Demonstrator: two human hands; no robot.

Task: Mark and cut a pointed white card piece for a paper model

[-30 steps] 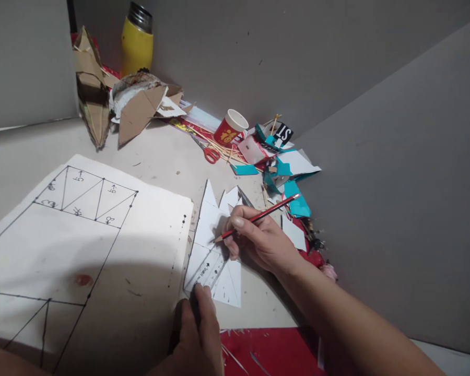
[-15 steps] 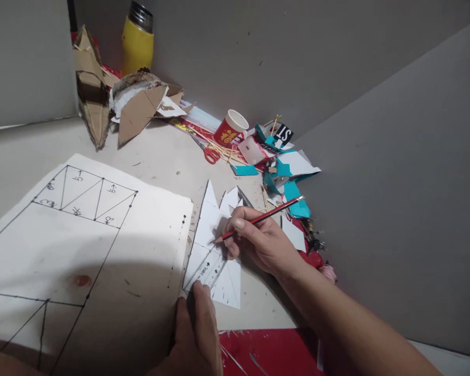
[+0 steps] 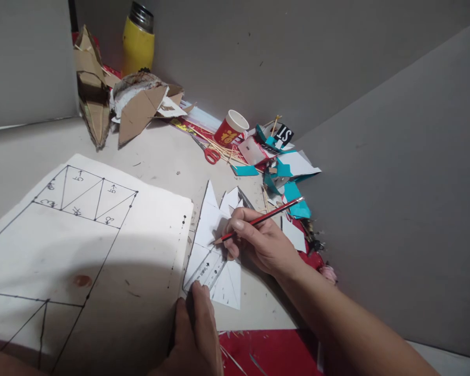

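My right hand (image 3: 258,241) grips a red pencil (image 3: 270,213), its tip resting on a white cut-out paper shape (image 3: 210,225) on the table. A clear ruler (image 3: 207,270) lies across that paper. My left hand (image 3: 196,334) presses down on the ruler's near end with its fingers close together. The paper shape has pointed spikes at its far edge and faint pencil lines on it.
A large white sheet (image 3: 74,245) with black marker lines and numbers lies to the left. At the back stand a yellow flask (image 3: 138,44), cardboard models (image 3: 113,102), a red paper cup (image 3: 230,128), red scissors (image 3: 208,152) and teal paper scraps (image 3: 288,175). Red card (image 3: 274,352) lies near me.
Almost nothing has moved. My left hand has crept slightly forward on the ruler, and the pencil stays at the same spot on the paper.
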